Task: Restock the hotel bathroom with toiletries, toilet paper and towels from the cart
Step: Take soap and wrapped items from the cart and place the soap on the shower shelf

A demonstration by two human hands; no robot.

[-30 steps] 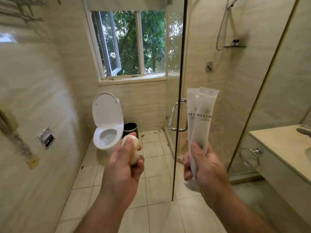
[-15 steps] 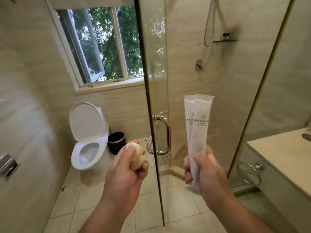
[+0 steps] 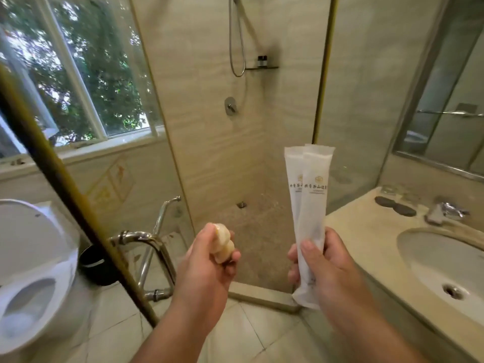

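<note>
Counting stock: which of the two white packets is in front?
The sink-side packet; it overlaps the other packet, both gripped by the right hand.

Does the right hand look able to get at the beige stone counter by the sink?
Probably yes: the right hand, gripping two white paper sachets, is beside the beige stone counter, with nothing between them.

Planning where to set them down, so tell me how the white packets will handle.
The packets stand straight above the right hand without drooping, so they are probably fairly stiff. One low grip holds both, so they are likely light. They look flat, so they are unlikely to roll.
</note>
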